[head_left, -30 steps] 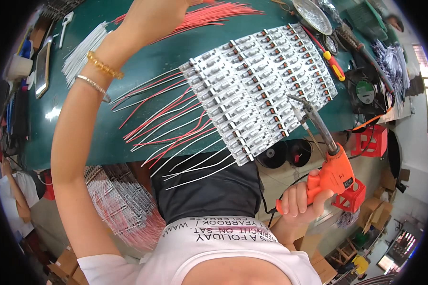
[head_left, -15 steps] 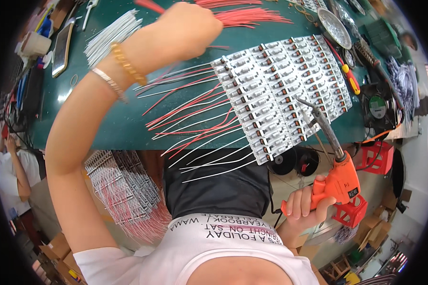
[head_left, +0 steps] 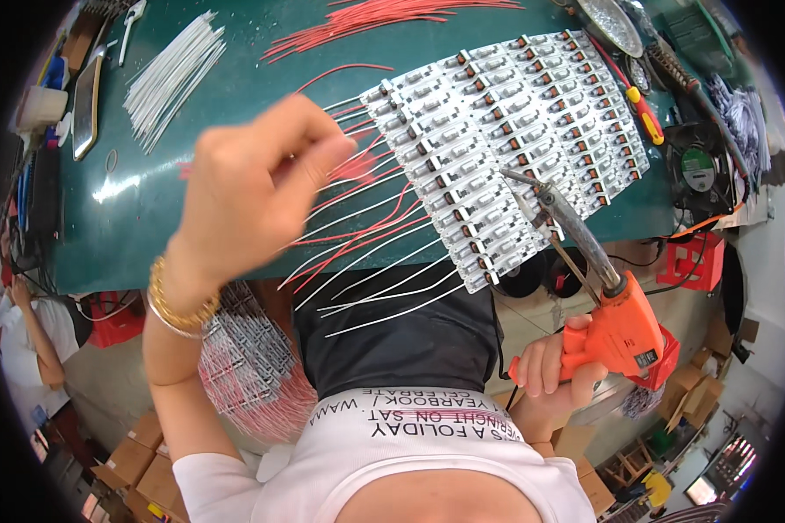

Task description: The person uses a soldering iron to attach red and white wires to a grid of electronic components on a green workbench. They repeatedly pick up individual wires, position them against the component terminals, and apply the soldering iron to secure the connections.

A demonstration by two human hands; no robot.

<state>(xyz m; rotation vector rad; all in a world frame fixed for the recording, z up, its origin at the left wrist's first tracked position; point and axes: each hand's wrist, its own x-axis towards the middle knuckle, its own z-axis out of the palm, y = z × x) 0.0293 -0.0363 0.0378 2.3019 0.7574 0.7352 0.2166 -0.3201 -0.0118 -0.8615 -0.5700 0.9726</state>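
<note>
In my right hand (head_left: 556,370) is an orange soldering gun (head_left: 624,327), fingers wrapped round its handle. Its metal tip reaches over a panel of small white circuit boards (head_left: 462,131), set in rows with dark components. My left hand (head_left: 257,179) is closed in a pinch left of the panel, above the wires. Blurred red wires (head_left: 362,167) show on both sides of that hand; how many it holds is unclear. White and red wires (head_left: 358,240) stick out from the panel's left edge and hang toward my lap.
A bundle of white wires (head_left: 174,78) and a pile of red wires (head_left: 392,19) lie on the green table (head_left: 192,244). To the right are a screwdriver (head_left: 645,113), a metal dish (head_left: 613,24) and a fan (head_left: 696,166). Wired boards (head_left: 249,353) hang below the edge.
My left hand has come from the red pile down and toward me, bringing red wires beside the panel's left edge. The soldering gun has shifted slightly; its tip is nearer the panel's left rows.
</note>
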